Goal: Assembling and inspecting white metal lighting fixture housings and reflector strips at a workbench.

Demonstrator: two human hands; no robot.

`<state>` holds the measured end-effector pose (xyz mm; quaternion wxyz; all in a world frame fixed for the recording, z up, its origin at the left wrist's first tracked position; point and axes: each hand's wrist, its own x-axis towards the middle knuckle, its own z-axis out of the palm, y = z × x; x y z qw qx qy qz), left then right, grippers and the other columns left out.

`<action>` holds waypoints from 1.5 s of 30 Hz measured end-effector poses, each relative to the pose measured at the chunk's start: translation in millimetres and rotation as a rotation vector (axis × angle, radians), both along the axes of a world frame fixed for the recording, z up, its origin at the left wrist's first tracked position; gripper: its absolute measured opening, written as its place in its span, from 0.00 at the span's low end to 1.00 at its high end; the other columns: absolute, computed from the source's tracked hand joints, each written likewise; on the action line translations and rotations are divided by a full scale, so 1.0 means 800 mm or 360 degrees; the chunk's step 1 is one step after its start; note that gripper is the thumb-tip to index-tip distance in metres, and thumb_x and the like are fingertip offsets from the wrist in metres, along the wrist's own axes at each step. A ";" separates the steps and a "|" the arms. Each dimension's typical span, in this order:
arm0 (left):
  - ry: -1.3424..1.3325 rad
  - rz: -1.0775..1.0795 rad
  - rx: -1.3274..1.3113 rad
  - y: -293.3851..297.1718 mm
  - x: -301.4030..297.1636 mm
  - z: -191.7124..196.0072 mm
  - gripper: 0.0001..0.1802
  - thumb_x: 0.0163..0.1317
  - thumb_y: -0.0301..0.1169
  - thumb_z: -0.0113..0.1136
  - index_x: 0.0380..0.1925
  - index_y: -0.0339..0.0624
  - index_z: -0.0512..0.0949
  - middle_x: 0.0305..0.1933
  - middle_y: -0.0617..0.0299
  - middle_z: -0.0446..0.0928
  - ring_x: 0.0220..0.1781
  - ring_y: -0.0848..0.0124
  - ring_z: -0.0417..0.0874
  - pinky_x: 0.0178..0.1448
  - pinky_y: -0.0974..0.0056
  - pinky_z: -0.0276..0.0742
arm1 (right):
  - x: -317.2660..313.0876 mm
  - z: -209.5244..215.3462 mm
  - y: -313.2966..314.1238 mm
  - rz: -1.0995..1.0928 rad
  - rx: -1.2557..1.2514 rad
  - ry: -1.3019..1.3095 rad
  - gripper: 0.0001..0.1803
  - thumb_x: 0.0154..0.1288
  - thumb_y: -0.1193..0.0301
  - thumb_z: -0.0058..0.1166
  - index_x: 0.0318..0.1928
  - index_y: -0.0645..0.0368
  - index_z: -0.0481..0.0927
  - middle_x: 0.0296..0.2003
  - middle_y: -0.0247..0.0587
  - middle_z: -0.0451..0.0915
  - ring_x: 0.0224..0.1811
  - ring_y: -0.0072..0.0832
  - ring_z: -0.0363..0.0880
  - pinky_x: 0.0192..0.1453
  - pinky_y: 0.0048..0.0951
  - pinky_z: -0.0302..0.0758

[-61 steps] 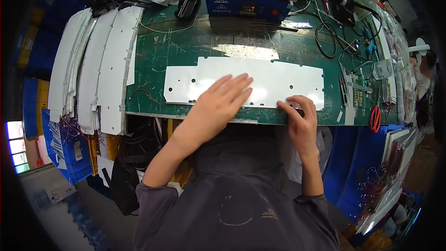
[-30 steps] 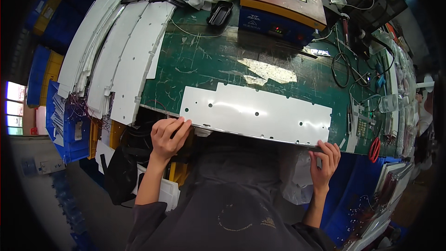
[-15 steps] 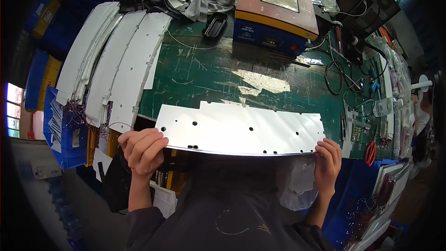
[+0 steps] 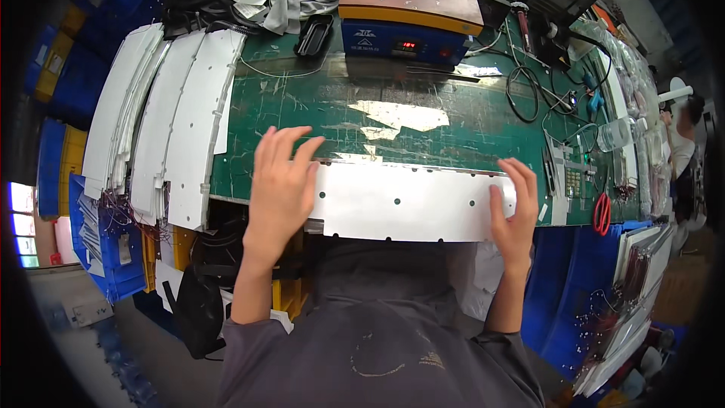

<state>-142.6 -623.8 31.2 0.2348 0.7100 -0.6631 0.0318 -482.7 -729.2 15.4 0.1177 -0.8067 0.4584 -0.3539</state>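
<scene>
A long white sheet panel [image 4: 423, 208] with several small dark holes lies at the front edge of the green bench. My left hand [image 4: 279, 181] is over its left end, fingers spread and hiding that corner. At the panel's right end my right hand [image 4: 516, 208] has thumb and fingers apart, close to the surface. Neither hand grips the panel; whether a fingertip touches it I cannot tell.
Stacks of similar white panels [image 4: 192, 125] with thin wires stand at the left. A blue heating box [image 4: 400, 41] is at the back. Red-handled scissors [image 4: 601, 214], tweezers [image 4: 549, 171] and a clear jar [image 4: 613, 136] lie right; cables [image 4: 525, 94] loop behind them.
The panel went from being held tilted at both ends to lying on the bench front, its holes arranged differently. Both hands let go and opened, the left moving right. The view shifted.
</scene>
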 end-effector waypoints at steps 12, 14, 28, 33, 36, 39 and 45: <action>0.0086 -0.0581 0.0250 -0.012 -0.086 -0.032 0.33 0.77 0.36 0.58 0.78 0.35 0.69 0.83 0.53 0.70 0.86 0.61 0.68 0.87 0.53 0.62 | 0.059 -0.041 0.054 0.0215 0.0269 -0.0065 0.22 0.67 0.74 0.66 0.62 0.59 0.84 0.55 0.43 0.79 0.52 0.40 0.77 0.57 0.37 0.77; 0.0159 -0.0446 0.0341 0.011 -0.056 -0.027 0.34 0.76 0.36 0.59 0.79 0.34 0.68 0.82 0.55 0.73 0.85 0.63 0.71 0.86 0.54 0.63 | 0.062 -0.038 0.054 0.0189 0.0257 -0.0009 0.24 0.68 0.71 0.67 0.64 0.57 0.84 0.53 0.43 0.78 0.52 0.39 0.76 0.55 0.36 0.76; -0.0081 0.0146 0.0434 0.077 0.012 -0.020 0.29 0.78 0.36 0.55 0.77 0.46 0.74 0.81 0.58 0.74 0.84 0.56 0.70 0.87 0.48 0.61 | 0.061 -0.043 0.045 -0.0171 -0.0031 0.0445 0.23 0.76 0.62 0.61 0.69 0.45 0.85 0.52 0.43 0.69 0.55 0.39 0.66 0.60 0.39 0.63; -0.0042 0.0152 0.0453 0.074 0.013 -0.014 0.29 0.78 0.36 0.55 0.78 0.46 0.74 0.81 0.58 0.74 0.85 0.56 0.69 0.87 0.48 0.60 | 0.011 -0.032 0.034 -0.0444 0.0056 0.0498 0.19 0.77 0.63 0.58 0.64 0.44 0.89 0.55 0.45 0.68 0.57 0.41 0.64 0.60 0.40 0.63; -0.0023 0.0181 0.0483 0.075 0.013 -0.013 0.30 0.78 0.36 0.55 0.78 0.46 0.74 0.82 0.58 0.73 0.86 0.56 0.68 0.87 0.47 0.61 | -0.032 -0.041 0.015 -0.0705 -0.0023 0.0492 0.18 0.77 0.66 0.58 0.63 0.46 0.90 0.53 0.45 0.70 0.55 0.41 0.66 0.59 0.40 0.64; -0.0005 0.0174 0.0449 0.073 0.009 -0.012 0.30 0.77 0.36 0.57 0.78 0.46 0.74 0.80 0.56 0.76 0.84 0.54 0.70 0.87 0.47 0.61 | -0.043 -0.046 0.010 -0.0705 0.0003 0.0429 0.19 0.77 0.67 0.58 0.63 0.49 0.89 0.53 0.45 0.71 0.54 0.40 0.67 0.58 0.39 0.65; -0.0156 0.0068 0.0205 0.053 -0.008 -0.012 0.27 0.73 0.31 0.61 0.72 0.45 0.78 0.67 0.52 0.82 0.71 0.50 0.79 0.79 0.50 0.69 | -0.044 -0.065 0.008 -0.0766 -0.0108 0.0299 0.19 0.75 0.70 0.57 0.63 0.56 0.85 0.53 0.44 0.74 0.52 0.40 0.70 0.58 0.39 0.67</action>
